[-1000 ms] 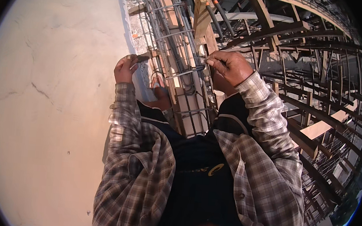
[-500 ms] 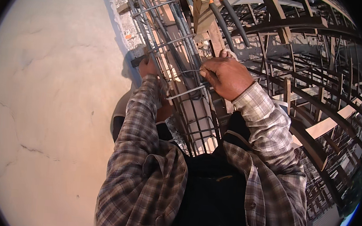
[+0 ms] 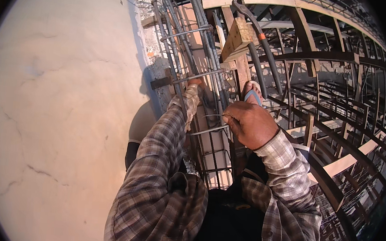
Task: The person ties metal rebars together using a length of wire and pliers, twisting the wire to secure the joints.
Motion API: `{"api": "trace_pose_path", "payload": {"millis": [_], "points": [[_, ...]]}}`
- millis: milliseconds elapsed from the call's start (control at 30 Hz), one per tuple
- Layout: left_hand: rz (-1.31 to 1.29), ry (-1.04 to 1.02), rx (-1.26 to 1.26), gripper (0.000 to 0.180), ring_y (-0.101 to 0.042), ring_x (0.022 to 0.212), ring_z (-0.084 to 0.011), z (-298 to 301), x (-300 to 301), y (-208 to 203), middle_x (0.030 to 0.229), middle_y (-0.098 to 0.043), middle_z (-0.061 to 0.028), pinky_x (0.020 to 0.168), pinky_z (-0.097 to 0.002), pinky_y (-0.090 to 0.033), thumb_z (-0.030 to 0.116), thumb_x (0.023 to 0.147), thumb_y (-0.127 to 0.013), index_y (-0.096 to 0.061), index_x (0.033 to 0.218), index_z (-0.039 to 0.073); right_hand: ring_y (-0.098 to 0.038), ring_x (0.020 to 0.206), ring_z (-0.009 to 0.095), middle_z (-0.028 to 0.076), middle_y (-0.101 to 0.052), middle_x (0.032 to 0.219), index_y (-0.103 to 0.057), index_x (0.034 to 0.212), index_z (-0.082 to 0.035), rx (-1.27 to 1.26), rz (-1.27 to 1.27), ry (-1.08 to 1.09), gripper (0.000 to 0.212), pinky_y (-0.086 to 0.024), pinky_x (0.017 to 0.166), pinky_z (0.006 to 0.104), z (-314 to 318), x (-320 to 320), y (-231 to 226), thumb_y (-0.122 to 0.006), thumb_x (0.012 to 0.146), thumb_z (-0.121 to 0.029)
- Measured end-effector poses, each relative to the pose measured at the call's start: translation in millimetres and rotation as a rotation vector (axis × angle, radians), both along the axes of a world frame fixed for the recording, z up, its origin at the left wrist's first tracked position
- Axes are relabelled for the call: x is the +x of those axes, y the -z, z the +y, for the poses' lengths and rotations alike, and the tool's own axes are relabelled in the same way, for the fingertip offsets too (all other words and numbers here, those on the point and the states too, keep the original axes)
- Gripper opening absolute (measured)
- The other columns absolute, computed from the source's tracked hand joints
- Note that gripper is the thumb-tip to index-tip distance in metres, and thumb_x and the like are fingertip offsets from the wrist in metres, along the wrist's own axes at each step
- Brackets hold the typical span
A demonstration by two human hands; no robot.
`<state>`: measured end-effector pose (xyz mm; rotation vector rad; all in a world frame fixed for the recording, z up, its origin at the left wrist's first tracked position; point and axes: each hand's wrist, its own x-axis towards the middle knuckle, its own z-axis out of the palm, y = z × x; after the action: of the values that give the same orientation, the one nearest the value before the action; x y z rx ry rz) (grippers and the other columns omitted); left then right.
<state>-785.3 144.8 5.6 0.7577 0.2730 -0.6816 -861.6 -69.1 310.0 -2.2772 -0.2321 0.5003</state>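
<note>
A long cage of steel reinforcing bars with crosswise stirrups runs away from me over a wooden formwork board. My right hand is at the cage's right side, thumb and forefinger pinched on a thin tie wire that points left into the cage. My left hand reaches in among the bars from the left, just beyond the wire. Bars and sleeve cover most of it, and its fingers do not show clearly. End-cutting pincers with long dark handles rest against a wooden block beyond my right hand.
A pale, cracked wall fills the left side. A short dark bar juts out between wall and cage. My sandalled foot stands right of the cage. Farther right, timber beams and props form an open framework with deep gaps.
My left hand has gone from the cage's left edge to in among the bars. My right hand keeps its pinch on the wire. The view has shifted, bringing the pincers' head into sight.
</note>
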Motion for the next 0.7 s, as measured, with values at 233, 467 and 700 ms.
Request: {"api": "trace_pose_path", "payload": {"millis": [233,467,700], "points": [[0.015,-0.025,-0.362,0.020,-0.063,0.090,-0.0195,-17,-13,-10,0.107,-0.062,-0.0071,0.077,-0.0363,-0.056,0.008,0.093,-0.059,-0.057,0.113,0.004,-0.064,0.082,0.033,0.012,-0.065,0.085,-0.064,0.088,-0.006,-0.011,-0.072,0.002,0.009,-0.047,0.068,0.0477,1,7,-17,-0.062,0.084,-0.014],[-0.012,0.147,0.102,0.022,-0.064,0.093,-0.0216,0,-8,-27,0.111,-0.061,-0.0074,0.080,-0.0388,-0.057,0.004,0.093,-0.059,-0.056,0.115,0.004,-0.064,0.081,0.034,0.013,-0.065,0.085,-0.064,0.087,-0.006,-0.004,-0.121,0.047,0.011,-0.048,0.067,0.0468,-3,7,-9,-0.062,0.086,-0.016],[-0.038,0.142,0.071,0.021,-0.064,0.104,-0.0251,6,-14,-62,0.112,-0.061,-0.0120,0.084,-0.0385,-0.058,0.004,0.091,-0.061,-0.056,0.112,0.002,-0.063,0.080,0.035,0.014,-0.065,0.087,-0.065,0.088,-0.006,0.001,-0.123,0.093,0.013,-0.048,0.066,0.0469,0,10,-9,-0.062,0.087,-0.019]]}}
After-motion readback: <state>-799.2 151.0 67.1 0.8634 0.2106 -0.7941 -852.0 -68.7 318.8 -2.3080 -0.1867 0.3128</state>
